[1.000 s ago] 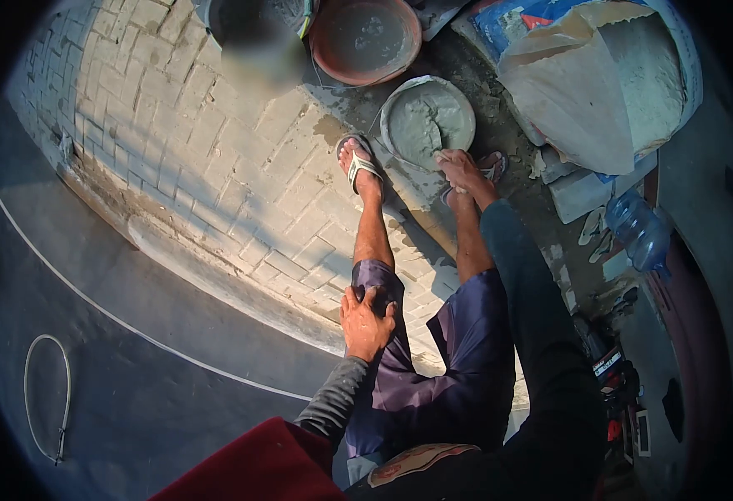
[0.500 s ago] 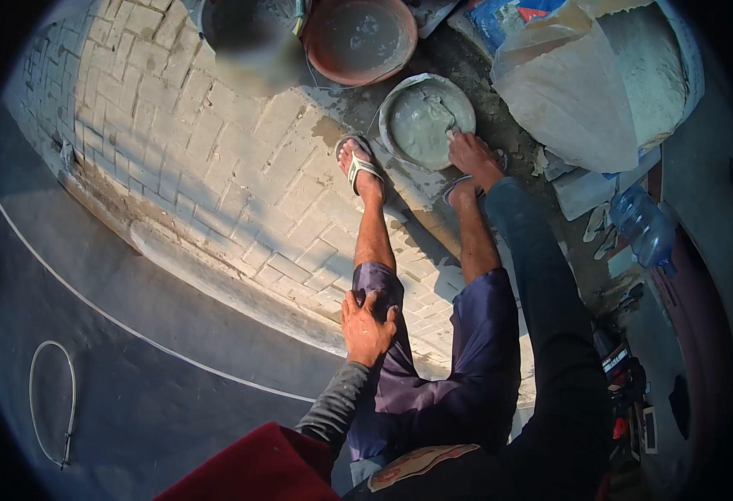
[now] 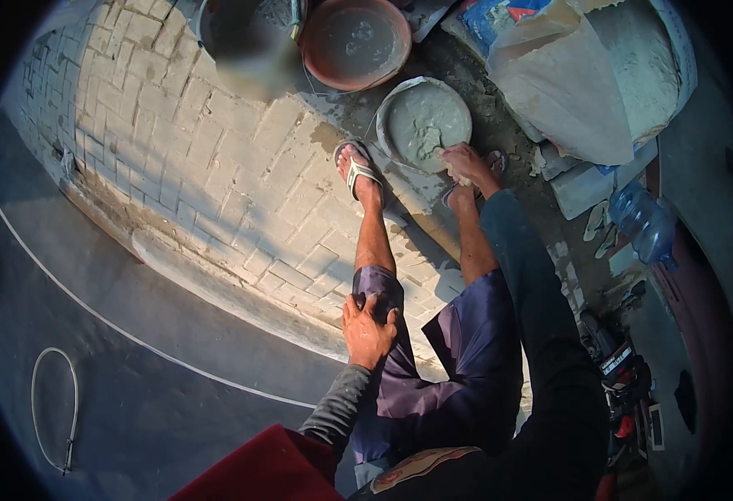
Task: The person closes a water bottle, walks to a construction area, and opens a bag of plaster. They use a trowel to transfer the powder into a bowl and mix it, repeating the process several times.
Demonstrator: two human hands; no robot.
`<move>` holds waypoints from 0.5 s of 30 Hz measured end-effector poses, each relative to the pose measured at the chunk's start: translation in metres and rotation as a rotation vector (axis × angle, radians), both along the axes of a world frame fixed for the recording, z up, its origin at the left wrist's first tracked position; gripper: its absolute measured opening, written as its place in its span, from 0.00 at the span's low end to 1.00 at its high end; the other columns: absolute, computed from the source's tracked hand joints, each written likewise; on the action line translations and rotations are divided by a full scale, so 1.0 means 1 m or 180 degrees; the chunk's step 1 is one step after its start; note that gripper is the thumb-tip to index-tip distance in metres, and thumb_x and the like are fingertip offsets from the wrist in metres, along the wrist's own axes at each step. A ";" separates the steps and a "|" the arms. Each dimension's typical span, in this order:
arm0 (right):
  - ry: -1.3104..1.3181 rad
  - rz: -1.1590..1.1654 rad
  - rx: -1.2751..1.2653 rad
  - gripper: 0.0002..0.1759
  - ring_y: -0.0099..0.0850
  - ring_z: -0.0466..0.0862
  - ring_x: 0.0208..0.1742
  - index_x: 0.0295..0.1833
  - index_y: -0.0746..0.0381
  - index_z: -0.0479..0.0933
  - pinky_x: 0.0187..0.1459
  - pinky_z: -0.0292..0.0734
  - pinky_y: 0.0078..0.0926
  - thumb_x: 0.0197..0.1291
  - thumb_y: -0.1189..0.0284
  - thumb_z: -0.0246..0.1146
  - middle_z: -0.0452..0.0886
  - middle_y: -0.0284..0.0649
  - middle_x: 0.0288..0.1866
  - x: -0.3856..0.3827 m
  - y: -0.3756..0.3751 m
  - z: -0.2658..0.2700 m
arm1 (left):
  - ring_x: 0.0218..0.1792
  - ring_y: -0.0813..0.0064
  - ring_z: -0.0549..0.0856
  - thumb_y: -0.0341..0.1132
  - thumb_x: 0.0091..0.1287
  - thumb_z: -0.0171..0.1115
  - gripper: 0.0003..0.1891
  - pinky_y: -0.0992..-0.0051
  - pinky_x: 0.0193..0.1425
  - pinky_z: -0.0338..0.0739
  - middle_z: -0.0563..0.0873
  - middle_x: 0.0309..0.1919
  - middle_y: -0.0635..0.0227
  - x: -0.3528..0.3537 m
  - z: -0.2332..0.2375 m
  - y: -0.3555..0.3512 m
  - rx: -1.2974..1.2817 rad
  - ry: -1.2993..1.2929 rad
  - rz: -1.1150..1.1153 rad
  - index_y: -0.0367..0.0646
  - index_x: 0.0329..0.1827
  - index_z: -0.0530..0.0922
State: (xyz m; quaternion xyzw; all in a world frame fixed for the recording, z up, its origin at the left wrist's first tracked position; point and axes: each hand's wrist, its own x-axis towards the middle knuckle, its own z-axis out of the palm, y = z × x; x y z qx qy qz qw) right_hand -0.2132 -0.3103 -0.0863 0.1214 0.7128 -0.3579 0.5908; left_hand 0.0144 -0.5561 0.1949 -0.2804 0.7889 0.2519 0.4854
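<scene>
Wet grey paste (image 3: 408,113), like cement or plaster, fills a round bucket (image 3: 380,128) in front of my feet. My right hand (image 3: 470,165) is at the bucket's near right rim with its fingers curled closed. Whatever it may hold is hidden by the fingers and the paste. Beside the fingertips, the paste is ridged and stirred up. My left hand (image 3: 370,331) rests on my left knee, fingers spread over the dark shorts (image 3: 391,367), holding nothing.
A reddish basin (image 3: 309,46) of cloudy liquid stands beyond the bucket, next to a blurred dark container (image 3: 253,50). At right are an open paper sack (image 3: 563,92) of powder and a clear plastic bottle (image 3: 642,221). Pale pavers (image 3: 241,167) lie left of my sandalled feet.
My right hand has shifted slightly down and left along the rim, and its wrist has turned. The disturbed patch of paste now lies nearer the hand. My left hand stays on the knee.
</scene>
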 end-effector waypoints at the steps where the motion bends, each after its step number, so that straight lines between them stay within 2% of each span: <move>1: -0.0430 -0.0967 0.0149 0.23 0.31 0.79 0.22 0.47 0.68 0.80 0.26 0.74 0.35 0.70 0.56 0.56 0.79 0.41 0.24 -0.004 -0.002 0.013 | 0.67 0.38 0.68 0.50 0.60 0.67 0.28 0.52 0.73 0.61 0.67 0.67 0.34 0.004 0.001 0.000 -0.0022 0.0048 0.0009 0.48 0.61 0.78; 2: -0.0438 -0.0945 0.0141 0.23 0.31 0.79 0.22 0.47 0.68 0.80 0.26 0.74 0.35 0.70 0.56 0.56 0.79 0.41 0.24 0.005 -0.013 0.015 | 0.67 0.38 0.68 0.50 0.60 0.67 0.28 0.52 0.73 0.61 0.66 0.67 0.34 0.000 0.003 0.002 -0.0035 0.0102 0.0026 0.48 0.61 0.78; 3: 0.0178 -0.0662 0.0487 0.22 0.31 0.78 0.20 0.46 0.67 0.80 0.23 0.73 0.34 0.70 0.57 0.56 0.79 0.42 0.24 0.017 -0.029 0.016 | 0.68 0.38 0.68 0.50 0.60 0.67 0.27 0.52 0.74 0.60 0.66 0.68 0.34 -0.005 0.005 0.002 0.0043 -0.0067 0.0074 0.48 0.61 0.78; 5: 0.0294 0.0005 0.0535 0.21 0.32 0.77 0.17 0.43 0.66 0.80 0.22 0.74 0.35 0.70 0.58 0.55 0.79 0.43 0.23 0.015 -0.029 0.008 | 0.68 0.38 0.68 0.50 0.60 0.67 0.27 0.52 0.74 0.61 0.67 0.67 0.34 -0.005 0.005 0.006 0.0084 -0.0081 0.0073 0.48 0.61 0.78; 6: 0.0299 -0.0027 0.0538 0.21 0.32 0.77 0.17 0.43 0.66 0.80 0.22 0.74 0.35 0.70 0.58 0.55 0.79 0.43 0.23 0.005 -0.021 0.006 | 0.68 0.38 0.68 0.50 0.60 0.67 0.27 0.52 0.73 0.61 0.67 0.67 0.34 -0.006 0.005 0.002 0.0081 -0.0090 0.0059 0.49 0.60 0.78; 8: -0.0170 -0.0928 0.0048 0.24 0.34 0.80 0.25 0.40 0.67 0.78 0.33 0.76 0.41 0.68 0.53 0.55 0.78 0.43 0.23 -0.011 -0.001 0.007 | 0.66 0.39 0.68 0.49 0.60 0.67 0.27 0.52 0.72 0.62 0.68 0.65 0.37 -0.008 0.008 0.002 0.0050 -0.0003 0.0120 0.48 0.60 0.78; 10: 0.0034 -0.0912 0.0303 0.25 0.33 0.79 0.24 0.38 0.67 0.77 0.32 0.74 0.40 0.68 0.52 0.56 0.76 0.42 0.20 0.002 -0.017 0.017 | 0.64 0.42 0.70 0.49 0.59 0.68 0.26 0.54 0.71 0.64 0.70 0.62 0.41 0.000 0.004 0.005 -0.0068 0.0100 -0.0027 0.48 0.59 0.79; 12: 0.0190 0.0115 0.0822 0.23 0.27 0.73 0.16 0.38 0.65 0.77 0.18 0.66 0.30 0.69 0.54 0.56 0.74 0.38 0.20 -0.001 -0.034 0.038 | 0.64 0.43 0.70 0.49 0.59 0.68 0.26 0.54 0.70 0.64 0.70 0.61 0.42 -0.002 0.006 0.008 -0.0004 0.0103 -0.0003 0.48 0.59 0.80; 14: 0.0350 0.0122 0.0677 0.22 0.26 0.71 0.16 0.41 0.64 0.76 0.19 0.67 0.30 0.69 0.53 0.55 0.73 0.36 0.21 0.004 -0.022 0.024 | 0.63 0.43 0.70 0.49 0.59 0.68 0.26 0.54 0.70 0.64 0.70 0.60 0.43 -0.004 0.004 0.004 -0.0035 0.0112 0.0017 0.48 0.59 0.80; 15: 0.0093 -0.0351 0.0498 0.24 0.31 0.76 0.21 0.44 0.63 0.76 0.27 0.71 0.34 0.69 0.51 0.55 0.74 0.39 0.22 0.003 -0.013 0.017 | 0.63 0.43 0.71 0.49 0.59 0.68 0.26 0.54 0.70 0.64 0.71 0.59 0.43 -0.002 0.004 0.005 -0.0054 0.0149 0.0003 0.48 0.59 0.80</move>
